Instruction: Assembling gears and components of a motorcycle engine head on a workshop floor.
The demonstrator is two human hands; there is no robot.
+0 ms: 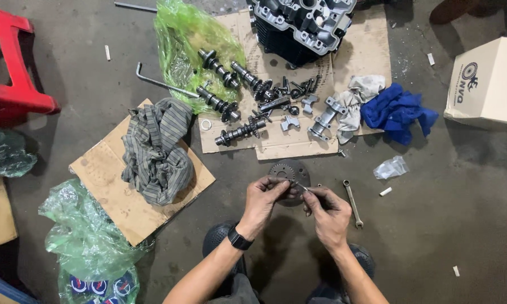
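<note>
My left hand (263,201) and my right hand (328,213) meet over the concrete floor, both pinching a small thin metal part (300,186) between the fingertips. Just beyond the fingers lies a round toothed sprocket (287,170) flat on the floor. A black watch sits on my left wrist. A small combination wrench (353,203) lies on the floor just right of my right hand.
Several camshafts (231,93), bolts and caps lie on cardboard (298,146) ahead, below a cylinder head (301,25). Striped cloth (155,149) lies on another cardboard at left, blue rag (397,112) and carton (487,81) at right, red stool (11,73) far left, green plastic bags (87,242).
</note>
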